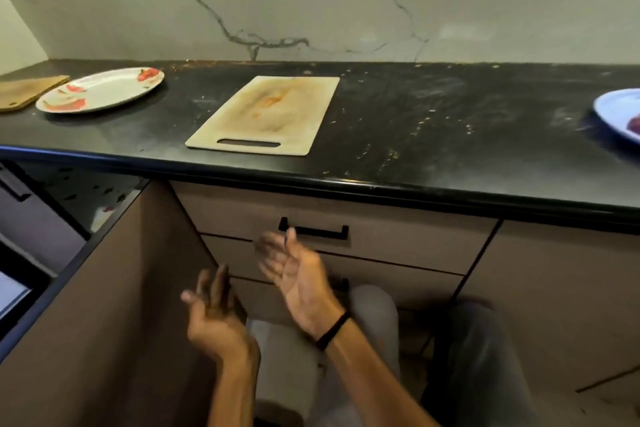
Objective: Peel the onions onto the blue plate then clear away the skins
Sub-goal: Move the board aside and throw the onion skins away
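Observation:
The blue plate point(614, 111) lies at the far right edge of the black counter, cut off by the frame, with something dark red point(634, 123) on it. Both my hands are below the counter, in front of the drawers. My left hand point(211, 310) is open, fingers spread, holding nothing. My right hand point(294, 270), with a black band on the wrist, is open too, palm turned left towards the other hand; it is blurred. A gap separates the two hands. No onion skins show in either hand.
A stained pale cutting board point(266, 114) lies mid-counter. A white plate with red flowers point(100, 90) and a wooden board point(24, 90) sit at the left. Small scraps speckle the black counter point(433, 135). A cabinet door point(114, 288) stands open at lower left, beside a drawer handle point(313, 230).

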{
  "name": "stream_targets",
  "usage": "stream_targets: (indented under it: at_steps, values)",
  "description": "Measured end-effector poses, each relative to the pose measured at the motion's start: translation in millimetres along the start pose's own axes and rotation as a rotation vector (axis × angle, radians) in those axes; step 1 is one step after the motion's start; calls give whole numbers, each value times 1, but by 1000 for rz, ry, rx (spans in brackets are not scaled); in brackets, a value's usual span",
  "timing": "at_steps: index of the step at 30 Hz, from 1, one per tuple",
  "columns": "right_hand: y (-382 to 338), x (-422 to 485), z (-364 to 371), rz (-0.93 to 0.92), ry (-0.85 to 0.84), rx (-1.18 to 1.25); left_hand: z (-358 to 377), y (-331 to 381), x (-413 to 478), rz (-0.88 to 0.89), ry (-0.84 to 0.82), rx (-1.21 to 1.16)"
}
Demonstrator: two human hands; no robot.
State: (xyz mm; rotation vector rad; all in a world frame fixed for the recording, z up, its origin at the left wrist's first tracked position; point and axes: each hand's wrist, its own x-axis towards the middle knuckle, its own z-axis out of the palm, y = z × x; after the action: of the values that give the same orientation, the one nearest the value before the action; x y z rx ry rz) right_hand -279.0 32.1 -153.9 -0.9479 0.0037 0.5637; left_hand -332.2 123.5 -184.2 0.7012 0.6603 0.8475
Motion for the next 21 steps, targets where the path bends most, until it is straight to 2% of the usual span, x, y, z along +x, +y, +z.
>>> stream_targets:
  at_steps: [2,4,6,8,10,12,14,17,19,20,21]
  values:
    - [-57,-7,-3,-187,-42,-19,54,8,-15,9,-122,-59]
    - [-117,-14,-12,-366,1,-127,102,9,-26,39,-247,-113]
    - [-171,-10,-33,-543,110,-332,147,9,-34,93,-336,-90]
    - [-220,-2,-59,-640,247,-633,184,9,-44,127,-408,-54]
    - [-259,14,-93,-602,413,-988,205,4,-47,136,-419,-42]
    - [-293,35,-129,-411,522,-1363,215,-3,-47,148,-371,-72]
    - [-313,57,-157,-187,561,-1591,216,-11,-49,177,-297,-102]
    - [-321,79,-163,-55,500,-1697,217,-17,-52,208,-223,-158]
    - [-311,88,-146,-80,401,-1719,209,-30,-45,237,-193,-177]
    - [-302,92,-134,-110,341,-1730,206,-31,-45,293,-166,-99]
    - [-289,90,-120,-137,269,-1747,203,-35,-43,273,-216,-95]
